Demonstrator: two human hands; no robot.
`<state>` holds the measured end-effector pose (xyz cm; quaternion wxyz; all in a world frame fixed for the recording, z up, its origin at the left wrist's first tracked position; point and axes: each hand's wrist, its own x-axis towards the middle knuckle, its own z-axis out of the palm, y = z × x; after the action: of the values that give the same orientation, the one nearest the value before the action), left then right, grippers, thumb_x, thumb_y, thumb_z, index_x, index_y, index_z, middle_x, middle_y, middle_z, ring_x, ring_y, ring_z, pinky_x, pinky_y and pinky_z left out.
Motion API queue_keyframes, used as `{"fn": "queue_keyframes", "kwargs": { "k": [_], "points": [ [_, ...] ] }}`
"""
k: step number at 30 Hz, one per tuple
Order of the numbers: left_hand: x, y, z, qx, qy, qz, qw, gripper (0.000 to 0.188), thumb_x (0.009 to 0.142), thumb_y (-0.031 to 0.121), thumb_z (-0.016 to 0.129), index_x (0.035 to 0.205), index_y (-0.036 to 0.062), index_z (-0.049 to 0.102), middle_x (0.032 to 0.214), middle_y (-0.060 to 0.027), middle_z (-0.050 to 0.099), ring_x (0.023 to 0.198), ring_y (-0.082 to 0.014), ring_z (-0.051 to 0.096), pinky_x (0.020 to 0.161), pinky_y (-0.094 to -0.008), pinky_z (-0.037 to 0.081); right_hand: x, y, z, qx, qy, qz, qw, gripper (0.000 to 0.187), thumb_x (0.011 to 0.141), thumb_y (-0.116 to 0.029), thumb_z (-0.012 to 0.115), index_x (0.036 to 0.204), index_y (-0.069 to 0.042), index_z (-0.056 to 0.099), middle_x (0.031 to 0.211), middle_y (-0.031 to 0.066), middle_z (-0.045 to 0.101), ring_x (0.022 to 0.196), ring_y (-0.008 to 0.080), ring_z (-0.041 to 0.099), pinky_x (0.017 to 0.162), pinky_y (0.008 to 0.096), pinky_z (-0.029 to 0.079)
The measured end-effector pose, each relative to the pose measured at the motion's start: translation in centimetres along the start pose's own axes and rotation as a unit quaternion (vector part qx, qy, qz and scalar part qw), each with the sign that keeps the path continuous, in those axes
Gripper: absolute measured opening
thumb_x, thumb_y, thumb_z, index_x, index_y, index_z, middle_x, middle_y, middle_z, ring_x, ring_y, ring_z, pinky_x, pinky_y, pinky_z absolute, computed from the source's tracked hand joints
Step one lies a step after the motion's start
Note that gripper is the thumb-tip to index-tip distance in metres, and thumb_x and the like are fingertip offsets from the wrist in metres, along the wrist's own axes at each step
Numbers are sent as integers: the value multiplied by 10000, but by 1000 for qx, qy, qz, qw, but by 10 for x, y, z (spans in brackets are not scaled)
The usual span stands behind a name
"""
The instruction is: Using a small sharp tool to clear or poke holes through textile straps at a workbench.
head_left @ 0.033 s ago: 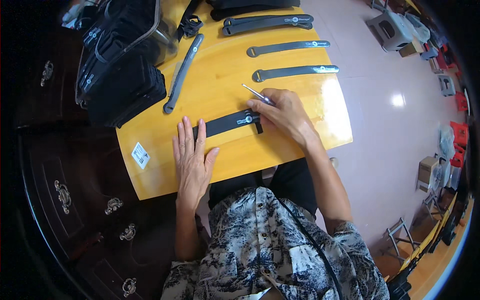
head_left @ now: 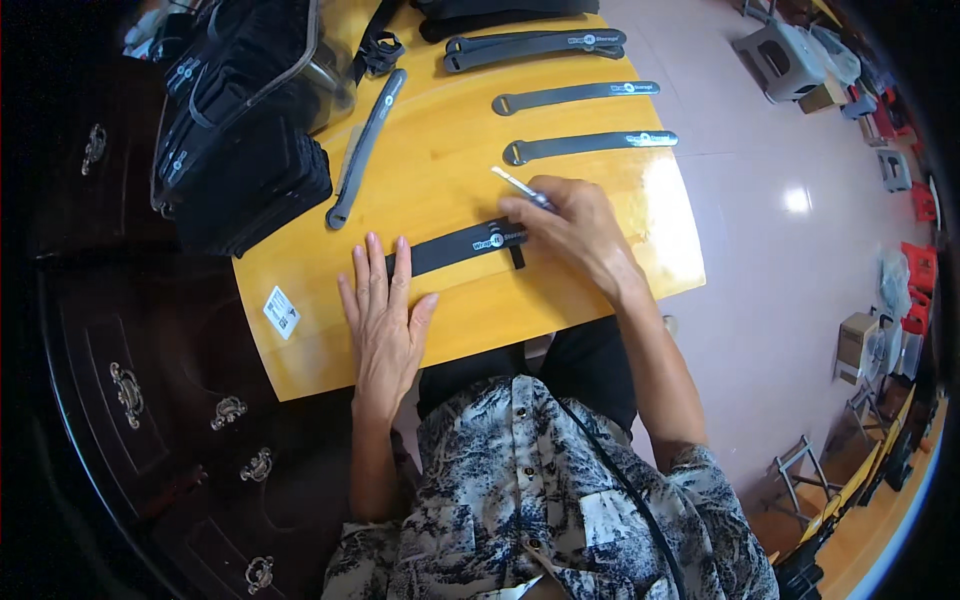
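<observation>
A black hook-and-loop strap (head_left: pixel 440 250) with white print lies slantwise across the near part of the yellow table (head_left: pixel 480 310). My left hand (head_left: pixel 382 315) lies flat, fingers stretched out, on the strap's left end and the table beside it. My right hand (head_left: pixel 580 235) is closed round a slim tool (head_left: pixel 515 184) with a thin pale shaft and a purplish handle, mostly hidden in the fingers. The shaft points away to the upper left. The hand's lower edge is at the strap's right end and covers part of it. A short black tab (head_left: pixel 517 258) sticks out below that end.
Two dark straps with end rings, an upper strap (head_left: pixel 575 97) and a lower strap (head_left: pixel 590 148), lie beyond my right hand. Stacked straps (head_left: pixel 535 48) are farther back. Another strap (head_left: pixel 367 150) lies near a clear bin (head_left: pixel 318 75) with black bundles. A label (head_left: pixel 282 312) is at left.
My right hand has shifted slightly to the right with the tool. My left hand stays in place on the strap.
</observation>
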<state>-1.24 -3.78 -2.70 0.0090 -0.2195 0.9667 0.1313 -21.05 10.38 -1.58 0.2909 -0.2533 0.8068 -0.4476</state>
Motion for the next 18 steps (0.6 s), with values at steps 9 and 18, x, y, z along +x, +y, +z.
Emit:
{"fn": "queue_keyframes", "kwargs": {
  "k": [9,18],
  "points": [
    [100,56,-4,-202,132,104,965,374,850,139,636,1198,19,572,1134,-143,571,1072,-305,514,889,-357,426,25,17,-36,-199,226,-126,945,200,858,-240,632,864,-40,647,854,106,606,715,298,612,607,391,466],
    [126,64,4,-225,129,89,962,232,734,52,713,932,8,599,926,-125,554,892,-287,542,810,-363,446,21,15,-30,-194,185,-140,953,145,803,-187,669,908,-87,669,947,68,603,769,253,638,669,355,502]
  ]
}}
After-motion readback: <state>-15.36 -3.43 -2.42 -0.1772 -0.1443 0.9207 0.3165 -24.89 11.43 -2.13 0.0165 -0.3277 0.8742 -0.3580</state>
